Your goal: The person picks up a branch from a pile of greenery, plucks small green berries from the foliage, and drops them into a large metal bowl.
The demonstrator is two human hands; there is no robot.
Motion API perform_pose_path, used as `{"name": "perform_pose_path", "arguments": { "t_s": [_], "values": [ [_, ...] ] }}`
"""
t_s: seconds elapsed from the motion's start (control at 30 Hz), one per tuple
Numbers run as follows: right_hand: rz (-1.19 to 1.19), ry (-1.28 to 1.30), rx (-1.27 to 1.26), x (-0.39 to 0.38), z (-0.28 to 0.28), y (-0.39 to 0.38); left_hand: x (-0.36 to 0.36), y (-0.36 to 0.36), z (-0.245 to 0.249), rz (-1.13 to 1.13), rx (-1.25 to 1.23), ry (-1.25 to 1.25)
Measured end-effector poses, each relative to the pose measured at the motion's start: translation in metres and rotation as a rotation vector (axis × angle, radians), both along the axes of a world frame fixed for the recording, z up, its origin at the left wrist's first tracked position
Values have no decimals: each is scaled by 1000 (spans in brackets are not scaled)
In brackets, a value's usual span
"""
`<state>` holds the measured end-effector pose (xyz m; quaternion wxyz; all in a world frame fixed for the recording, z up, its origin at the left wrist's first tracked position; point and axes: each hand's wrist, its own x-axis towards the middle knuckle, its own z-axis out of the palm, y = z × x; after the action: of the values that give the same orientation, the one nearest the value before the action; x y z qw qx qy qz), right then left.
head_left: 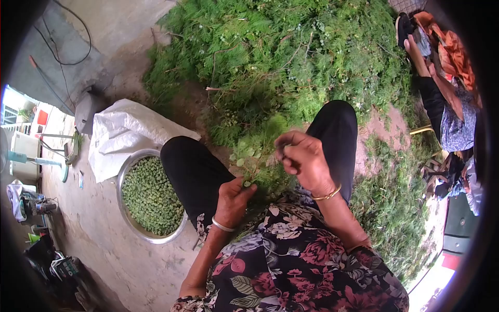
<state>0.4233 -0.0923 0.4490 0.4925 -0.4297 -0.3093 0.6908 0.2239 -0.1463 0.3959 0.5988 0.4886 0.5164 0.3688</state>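
My left hand (pixel 234 203), with a silver bangle at its wrist, is closed on the lower end of a leafy green sprig (pixel 250 160). The sprig stands up between my knees, its top slightly blurred. Just to its right my right hand (pixel 303 157), with a gold bangle, has its fingers curled together. Something small may sit in those fingertips, but I cannot make it out. Beside my left knee a metal basin (pixel 123 213) holds a heap of small, round green cones or seed pods (pixel 152 195).
A big pile of cut evergreen branches (pixel 291 57) spreads ahead, and more greenery (pixel 395 234) lies to the right. A white woven sack (pixel 127 130) lies behind the basin. Another person's arm (pixel 444 88) shows at far right. A fan (pixel 49 161) and a motorbike (pixel 62 268) stand left.
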Motion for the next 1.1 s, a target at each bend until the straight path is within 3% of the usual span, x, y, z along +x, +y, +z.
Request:
{"name": "perform_pose_path", "arguments": {
  "t_s": [0.03,0.1,0.13,0.23,0.37,0.5,0.57,0.6,0.7,0.83,0.9,0.93,1.1],
  "values": [
    [-2,0,2,-5,-5,-2,0,0,-1,-3,35,20],
    [3,-767,492,-18,-18,-3,1,1,0,-18,66,111],
    [-20,-884,414,-24,-21,-5,1,0,1,-29,94,201],
    [10,-963,609,-28,-30,-3,4,-3,-8,-17,121,193],
    [104,-889,416,-22,-21,0,3,-6,-8,-31,147,241],
    [87,-914,530,-15,-21,0,3,-5,0,-36,159,242],
    [-27,-294,21,-5,-9,6,4,-4,10,-51,151,276],
    [-53,-78,35,4,-5,11,7,-5,14,-11,144,183],
    [-129,73,-46,6,12,15,4,-5,7,32,109,117],
    [42,-169,82,-7,-2,8,3,-5,-14,62,84,121],
    [-27,-744,485,-23,-13,6,3,-7,-15,33,94,168],
    [-20,-841,446,-28,-17,3,3,-7,-15,4,107,213],
    [84,-874,489,-36,-20,4,9,-10,-15,80,237,224]
  ]
}}
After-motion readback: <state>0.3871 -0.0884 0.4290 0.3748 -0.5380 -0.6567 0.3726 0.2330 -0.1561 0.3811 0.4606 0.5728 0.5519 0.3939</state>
